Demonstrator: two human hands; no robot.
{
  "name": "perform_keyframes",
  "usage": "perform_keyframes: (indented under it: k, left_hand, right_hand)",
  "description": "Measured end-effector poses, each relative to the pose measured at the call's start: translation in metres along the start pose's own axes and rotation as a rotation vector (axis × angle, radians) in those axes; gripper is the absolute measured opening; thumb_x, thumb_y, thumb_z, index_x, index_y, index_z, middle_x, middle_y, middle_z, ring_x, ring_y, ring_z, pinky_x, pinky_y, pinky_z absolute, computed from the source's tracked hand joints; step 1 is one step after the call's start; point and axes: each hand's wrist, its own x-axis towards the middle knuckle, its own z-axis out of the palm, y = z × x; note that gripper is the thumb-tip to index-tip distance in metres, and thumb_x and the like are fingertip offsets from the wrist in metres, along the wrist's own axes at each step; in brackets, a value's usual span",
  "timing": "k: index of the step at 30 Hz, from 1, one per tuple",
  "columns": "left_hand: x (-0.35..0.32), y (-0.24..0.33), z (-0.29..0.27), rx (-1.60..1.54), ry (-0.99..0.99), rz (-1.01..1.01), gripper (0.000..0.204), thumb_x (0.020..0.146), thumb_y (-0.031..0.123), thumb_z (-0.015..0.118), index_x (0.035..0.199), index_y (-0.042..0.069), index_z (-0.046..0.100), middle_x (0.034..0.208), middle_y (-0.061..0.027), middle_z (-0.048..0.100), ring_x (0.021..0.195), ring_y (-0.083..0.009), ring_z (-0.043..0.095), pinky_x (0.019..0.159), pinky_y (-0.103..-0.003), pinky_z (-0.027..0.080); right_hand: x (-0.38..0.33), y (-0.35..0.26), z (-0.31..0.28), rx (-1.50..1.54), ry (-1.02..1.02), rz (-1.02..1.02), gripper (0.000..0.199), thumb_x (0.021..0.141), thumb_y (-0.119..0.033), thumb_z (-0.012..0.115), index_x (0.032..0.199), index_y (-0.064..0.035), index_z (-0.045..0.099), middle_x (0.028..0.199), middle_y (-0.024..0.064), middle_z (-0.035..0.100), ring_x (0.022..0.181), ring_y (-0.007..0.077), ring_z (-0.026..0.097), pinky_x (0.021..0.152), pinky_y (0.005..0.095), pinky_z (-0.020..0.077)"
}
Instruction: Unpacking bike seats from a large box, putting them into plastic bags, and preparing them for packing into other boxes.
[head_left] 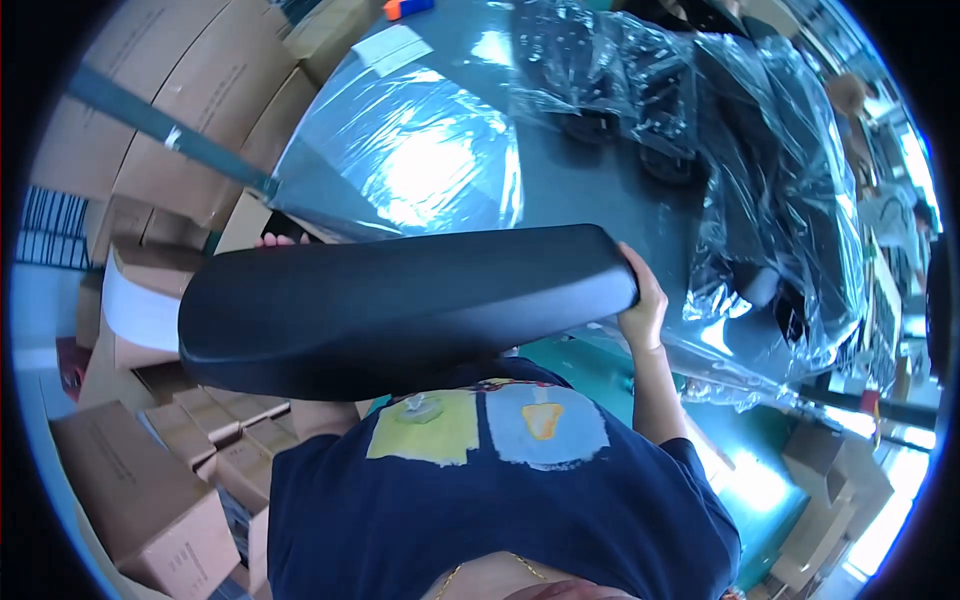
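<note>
Across the front of my body I hold a long black padded seat, smooth and rounded, like a motorcycle seat. It is raised above the near edge of the table and lies slightly tilted, its right end a little higher in the picture. My right hand is closed around the right end, thumb and fingers against the side. Of my left hand only the fingertips show past the far edge near the left end; the seat hides the rest of it. The seat's underside is out of sight.
A dark table bears shiny clear plastic film. Black parts under clear plastic wrap lie at its right. Cardboard boxes are stacked at the left, with more boxes near left. A person is at the far right.
</note>
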Motion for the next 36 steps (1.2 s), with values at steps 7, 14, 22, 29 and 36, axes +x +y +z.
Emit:
perform_keyframes:
  k: [7, 14, 22, 29, 36]
  left_hand:
    - [0.025, 0.026, -0.053, -1.956, -0.099, -1.722, 0.070, 0.088, 0.060, 0.040, 0.136, 0.009, 0.036, 0.136, -0.0090, 0.043, 0.123, -0.0290, 0.043, 0.104, -0.043, 0.034]
    - [0.057, 0.116, -0.041, -2.344, -0.759, -1.890, 0.075, 0.085, 0.064, 0.041, 0.133, 0.007, 0.041, 0.131, -0.0108, 0.048, 0.119, -0.0269, 0.048, 0.100, -0.043, 0.038]
    - [0.045, 0.177, 0.028, -1.793, -1.386, -1.014, 0.049, 0.091, 0.051, 0.045, 0.099, 0.005, 0.058, 0.093, -0.0066, 0.060, 0.088, -0.0187, 0.056, 0.070, -0.033, 0.047]
    - [0.023, 0.205, 0.060, -0.977, -0.796, -0.105, 0.020, 0.083, 0.027, 0.061, 0.082, 0.007, 0.060, 0.079, -0.0105, 0.059, 0.074, -0.0246, 0.056, 0.066, -0.037, 0.045]
    - [0.046, 0.126, 0.114, -1.507, -1.587, -1.274, 0.017, 0.083, 0.014, 0.049, 0.082, 0.001, 0.059, 0.075, -0.0093, 0.060, 0.065, -0.0217, 0.057, 0.061, -0.033, 0.046]
  right_hand:
    - [-0.001, 0.016, -0.047, -0.001, -0.720, 0.185, 0.069, 0.061, -0.003, 0.063, 0.127, -0.0137, 0.048, 0.115, 0.0157, 0.059, 0.104, 0.0330, 0.057, 0.088, 0.0365, 0.0456]
    - [-0.009, 0.013, -0.011, 0.367, -0.874, 0.396, 0.077, 0.067, -0.029, 0.073, 0.131, -0.0012, 0.039, 0.115, 0.0207, 0.056, 0.109, 0.0287, 0.054, 0.094, 0.0351, 0.0402]
    - [-0.031, 0.062, -0.030, 0.532, -0.304, 0.785, 0.039, 0.082, -0.034, 0.067, 0.097, 0.0021, 0.060, 0.084, 0.0028, 0.062, 0.075, 0.0114, 0.056, 0.067, 0.0280, 0.0461]
    - [-0.043, 0.040, -0.037, 0.636, -0.035, 1.018, 0.042, 0.082, -0.035, 0.066, 0.103, -0.0018, 0.051, 0.089, 0.0042, 0.060, 0.074, 0.0144, 0.059, 0.067, 0.0300, 0.0501]
    - [-0.030, 0.028, -0.018, 0.631, -0.131, 0.964, 0.031, 0.084, -0.032, 0.064, 0.095, -0.0050, 0.057, 0.084, 0.0018, 0.061, 0.068, 0.0122, 0.059, 0.063, 0.0275, 0.0486]
